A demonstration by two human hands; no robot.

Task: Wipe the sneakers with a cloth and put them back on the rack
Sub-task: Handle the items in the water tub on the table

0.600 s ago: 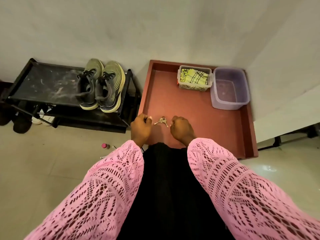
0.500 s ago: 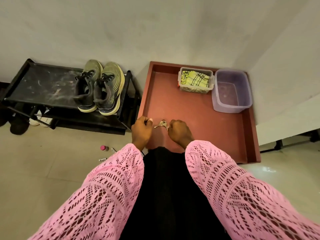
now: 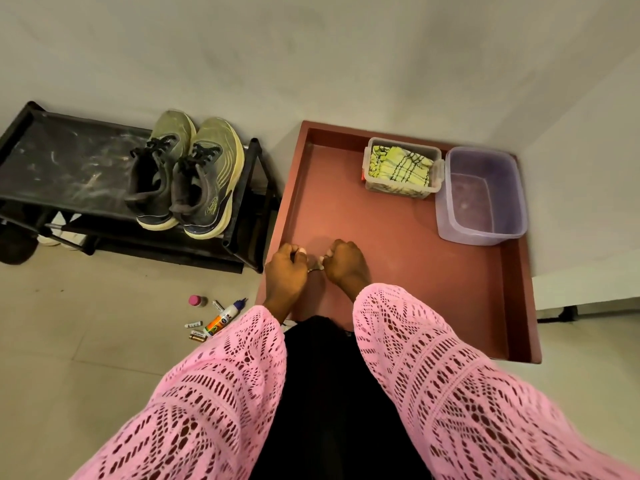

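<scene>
Hands: left [image 3: 285, 271] and right [image 3: 344, 261] curled, maybe pinching small keys [image 3: 314, 268] together.
Sneakers [image 3: 187, 174]: on rack [image 3: 69, 168], up-left, toes away; left hand nearer.
Cloth [image 3: 400, 166]: in box, ahead-right.

Plain grey-white walls [image 3: 311, 57] meet in a corner at the upper right, unmarked and evenly lit by soft indoor light. The floor [image 3: 86, 358] is pale beige tile with thin grout lines. A shallow reddish-brown tray [image 3: 346, 216] with raised edges lies pushed into the corner. At the far right, a white board [image 3: 588, 292] stands just above the floor on a dark foot [image 3: 568, 311], and the tile beside it shows a faint glare.
</scene>
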